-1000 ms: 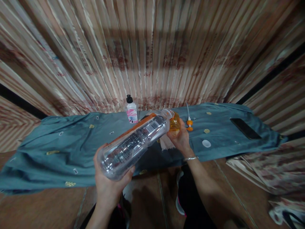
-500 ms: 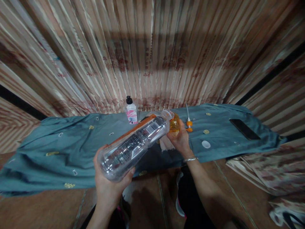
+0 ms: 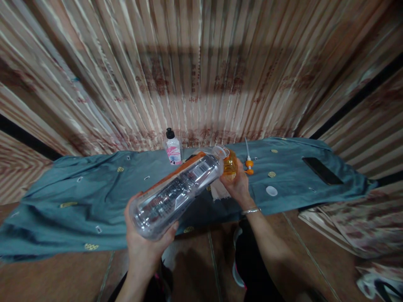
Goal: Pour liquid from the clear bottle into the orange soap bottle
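Observation:
My left hand is wrapped round the base of a large clear plastic bottle with an orange-edged label. The bottle is tilted, its neck higher up and to the right, meeting a small bottle of amber liquid. My right hand grips this amber bottle; I cannot make out exactly how the two mouths join. Beyond the hands, an orange pump head with a tube lies on the cloth. A round white cap rests to the right of my right wrist.
A teal cloth covers the long surface. At its back stands a clear bottle with a black cap and pink label. A black phone-like slab lies at the right. A pale fringed cloth is under the hands. Striped curtains hang behind.
Almost nothing differs. Both hands keep hold of the two bottles in nearly the same pose, and the view has shifted very slightly.

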Action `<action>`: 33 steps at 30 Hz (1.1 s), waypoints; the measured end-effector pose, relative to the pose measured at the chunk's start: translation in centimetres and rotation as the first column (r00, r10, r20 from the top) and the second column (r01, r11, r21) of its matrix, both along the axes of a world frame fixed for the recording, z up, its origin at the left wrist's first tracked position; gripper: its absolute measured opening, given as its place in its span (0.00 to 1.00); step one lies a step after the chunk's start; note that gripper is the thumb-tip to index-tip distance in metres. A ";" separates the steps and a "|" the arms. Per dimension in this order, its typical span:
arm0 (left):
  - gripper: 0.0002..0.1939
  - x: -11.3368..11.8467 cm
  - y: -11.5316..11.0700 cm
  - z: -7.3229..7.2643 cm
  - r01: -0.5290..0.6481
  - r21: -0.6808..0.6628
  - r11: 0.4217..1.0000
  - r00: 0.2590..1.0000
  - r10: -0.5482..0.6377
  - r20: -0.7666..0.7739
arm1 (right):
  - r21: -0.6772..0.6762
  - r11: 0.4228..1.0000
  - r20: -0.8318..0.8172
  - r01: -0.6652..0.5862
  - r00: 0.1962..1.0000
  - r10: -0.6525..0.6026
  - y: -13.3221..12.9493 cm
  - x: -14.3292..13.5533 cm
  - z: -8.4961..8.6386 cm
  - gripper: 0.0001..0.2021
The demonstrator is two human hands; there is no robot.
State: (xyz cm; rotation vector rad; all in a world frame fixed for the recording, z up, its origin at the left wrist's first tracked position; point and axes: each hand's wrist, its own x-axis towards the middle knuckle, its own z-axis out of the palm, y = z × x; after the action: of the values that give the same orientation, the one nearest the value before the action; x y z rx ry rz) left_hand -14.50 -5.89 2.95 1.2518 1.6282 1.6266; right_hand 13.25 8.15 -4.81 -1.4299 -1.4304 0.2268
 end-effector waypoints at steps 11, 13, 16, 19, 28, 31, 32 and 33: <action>0.50 0.2 0.3 0.4 0.004 -0.001 1.000 0.999 -0.004 -0.053 | -0.014 1.000 -0.006 0.004 1.000 -0.004 -0.1 0.0 0.1 0.41; 0.49 0.3 0.2 0.3 -0.038 0.041 0.998 0.999 0.039 -0.025 | -0.006 1.000 -0.005 0.004 1.000 -0.004 -0.1 -0.1 0.2 0.40; 0.50 -0.1 0.3 -0.2 -0.005 0.039 0.999 0.998 0.008 -0.067 | 0.011 1.000 0.014 0.006 1.000 -0.006 0.0 -0.1 0.1 0.39; 0.51 -0.8 0.5 -0.8 0.007 0.037 0.999 0.993 -0.002 -0.119 | 0.016 1.000 0.025 0.008 1.000 -0.009 0.1 0.0 0.0 0.40; 0.51 -1.2 0.6 -1.5 0.037 0.070 0.997 0.989 -0.026 -0.144 | 0.027 0.999 0.058 0.025 0.998 -0.026 0.5 0.3 -0.8 0.42; 0.48 -1.1 0.7 -1.4 0.063 0.092 0.994 0.981 -0.045 -0.187 | 0.047 0.999 0.060 0.022 0.998 -0.025 0.6 0.4 -1.1 0.44; 0.48 -1.0 0.7 -1.4 0.067 0.100 0.993 0.979 -0.046 -0.198 | 0.056 0.998 0.061 0.019 0.998 -0.022 0.7 0.5 -1.1 0.45; 0.47 -1.0 0.7 -1.4 0.065 0.105 0.992 0.979 -0.042 -0.202 | 0.062 0.998 0.060 0.016 0.998 -0.020 0.7 0.5 -1.2 0.45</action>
State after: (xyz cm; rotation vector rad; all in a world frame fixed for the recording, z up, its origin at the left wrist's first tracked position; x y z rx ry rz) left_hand -15.48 -5.15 1.59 1.5456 1.6228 1.6213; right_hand 13.78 8.86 -5.97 -1.4095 -1.4608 0.1274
